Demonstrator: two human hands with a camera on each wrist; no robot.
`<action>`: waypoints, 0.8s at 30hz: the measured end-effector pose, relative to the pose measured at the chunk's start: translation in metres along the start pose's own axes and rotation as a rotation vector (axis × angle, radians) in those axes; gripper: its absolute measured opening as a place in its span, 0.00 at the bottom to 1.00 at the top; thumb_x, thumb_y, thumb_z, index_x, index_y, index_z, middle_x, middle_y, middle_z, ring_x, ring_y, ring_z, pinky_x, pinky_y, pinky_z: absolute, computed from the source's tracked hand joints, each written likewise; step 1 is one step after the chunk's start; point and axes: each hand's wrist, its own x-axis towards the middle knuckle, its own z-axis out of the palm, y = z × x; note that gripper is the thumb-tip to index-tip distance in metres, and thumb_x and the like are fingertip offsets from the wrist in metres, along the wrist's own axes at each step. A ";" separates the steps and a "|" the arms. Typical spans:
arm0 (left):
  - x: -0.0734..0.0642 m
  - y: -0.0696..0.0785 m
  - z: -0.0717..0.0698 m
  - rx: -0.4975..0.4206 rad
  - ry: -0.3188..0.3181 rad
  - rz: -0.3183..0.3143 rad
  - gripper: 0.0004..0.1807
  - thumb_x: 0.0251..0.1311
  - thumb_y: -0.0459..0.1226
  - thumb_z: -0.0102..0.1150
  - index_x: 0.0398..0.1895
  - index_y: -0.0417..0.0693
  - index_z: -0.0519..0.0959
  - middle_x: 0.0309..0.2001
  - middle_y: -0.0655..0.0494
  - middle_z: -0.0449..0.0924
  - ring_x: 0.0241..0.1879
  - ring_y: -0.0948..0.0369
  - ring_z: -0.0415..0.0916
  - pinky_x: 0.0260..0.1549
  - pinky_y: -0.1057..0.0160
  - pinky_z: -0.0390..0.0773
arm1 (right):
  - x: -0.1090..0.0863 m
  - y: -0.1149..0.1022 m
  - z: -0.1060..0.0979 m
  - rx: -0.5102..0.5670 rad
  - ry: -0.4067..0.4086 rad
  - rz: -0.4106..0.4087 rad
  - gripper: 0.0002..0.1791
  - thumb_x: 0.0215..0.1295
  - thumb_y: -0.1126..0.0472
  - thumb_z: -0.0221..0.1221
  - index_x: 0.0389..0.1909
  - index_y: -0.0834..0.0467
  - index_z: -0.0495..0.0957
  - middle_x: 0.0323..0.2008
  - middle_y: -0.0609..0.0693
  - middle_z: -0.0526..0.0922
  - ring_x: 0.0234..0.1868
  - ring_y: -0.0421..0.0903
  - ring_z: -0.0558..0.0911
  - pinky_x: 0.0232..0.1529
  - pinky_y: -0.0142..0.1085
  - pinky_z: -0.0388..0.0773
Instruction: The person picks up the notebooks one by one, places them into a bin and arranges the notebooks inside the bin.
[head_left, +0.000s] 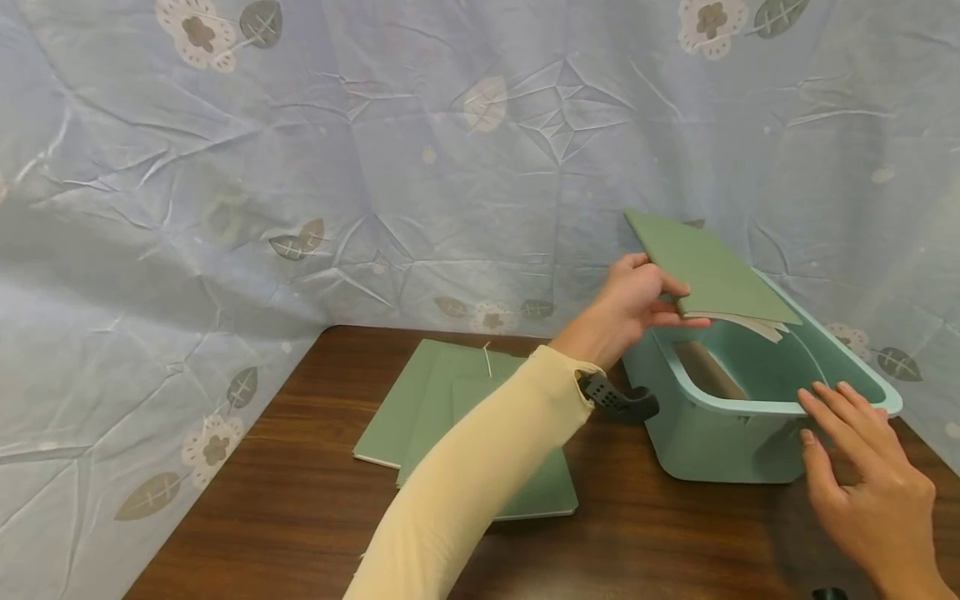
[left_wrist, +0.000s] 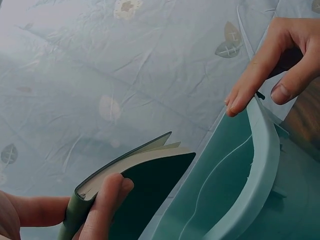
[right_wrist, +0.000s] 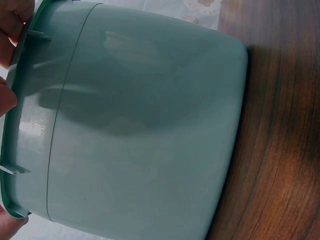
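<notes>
A green notebook (head_left: 708, 262) is tilted over the light green plastic bin (head_left: 720, 442). My left hand (head_left: 637, 296) pinches it by the spine, the thumb on one cover and fingers on the other. In the left wrist view the pages of the notebook (left_wrist: 145, 165) fan slightly apart at one end. At the bin's near right corner, the extended fingers of my right hand (head_left: 870, 492) rest on the rim, with the thumb outside. The right wrist view is mostly filled by the bin's outer wall (right_wrist: 140, 125), with fingertips at its rim.
Several green notebooks (head_left: 427, 400) lie overlapping on the dark wooden table (head_left: 300, 508), partly hidden by my left sleeve. A white string end (head_left: 487, 360) stands up there. Inside the bin shows a brownish patch (head_left: 708, 369) that I cannot identify. Behind hangs a floral curtain (head_left: 450, 167).
</notes>
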 end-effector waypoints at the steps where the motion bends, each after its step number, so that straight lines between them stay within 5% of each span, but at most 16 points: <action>1: 0.001 -0.001 0.000 -0.003 0.003 -0.002 0.23 0.52 0.14 0.53 0.47 0.43 0.78 0.37 0.44 0.81 0.43 0.36 0.83 0.36 0.41 0.85 | 0.000 0.000 0.000 0.001 0.003 -0.002 0.23 0.67 0.57 0.55 0.63 0.53 0.77 0.65 0.53 0.76 0.73 0.46 0.67 0.77 0.36 0.53; 11: 0.004 -0.005 0.002 -0.013 0.000 -0.014 0.24 0.51 0.13 0.52 0.47 0.42 0.79 0.36 0.44 0.82 0.44 0.35 0.83 0.38 0.41 0.84 | 0.004 -0.002 0.006 0.023 0.086 -0.025 0.21 0.68 0.54 0.56 0.60 0.54 0.80 0.62 0.52 0.79 0.71 0.45 0.70 0.76 0.37 0.56; 24: 0.008 -0.005 0.014 -0.021 -0.002 -0.044 0.23 0.53 0.13 0.52 0.47 0.44 0.78 0.38 0.42 0.80 0.43 0.35 0.83 0.39 0.38 0.83 | 0.002 0.002 0.003 0.007 0.042 -0.004 0.22 0.67 0.56 0.55 0.62 0.53 0.78 0.64 0.53 0.78 0.72 0.45 0.68 0.77 0.38 0.55</action>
